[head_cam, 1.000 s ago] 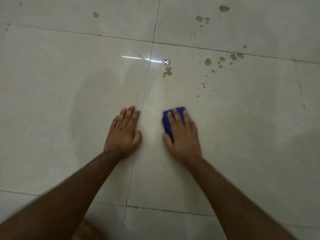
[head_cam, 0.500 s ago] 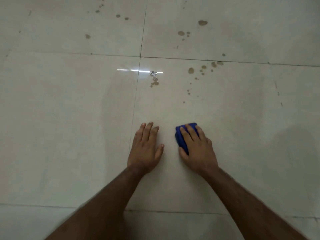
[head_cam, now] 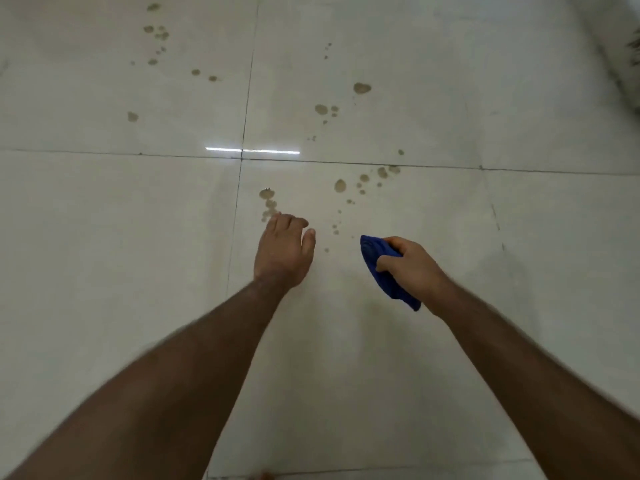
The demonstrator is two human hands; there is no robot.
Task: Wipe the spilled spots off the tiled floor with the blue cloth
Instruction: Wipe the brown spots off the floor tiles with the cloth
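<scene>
My right hand (head_cam: 410, 268) grips the bunched blue cloth (head_cam: 379, 268), which looks lifted off the pale tiled floor (head_cam: 104, 237). My left hand (head_cam: 284, 249) is to its left with fingers loosely spread and nothing in it; its fingertips reach a brown spot cluster (head_cam: 267, 199). More brown spots (head_cam: 340, 186) lie just beyond and between the two hands, and a trail of small drops (head_cam: 335, 229) runs toward the cloth. Farther spots (head_cam: 362, 88) and another group of spots (head_cam: 156, 32) mark the far tiles.
Dark grout lines (head_cam: 346, 163) cross ahead of my hands. A bright light reflection (head_cam: 252, 150) lies on the grout crossing. A dark blurred shape (head_cam: 633, 46) sits at the far right edge.
Both hands moved forward toward the spots. My right hand went from pressing the cloth flat on the tile to gripping it bunched and raised. My left hand lifted off the floor.
</scene>
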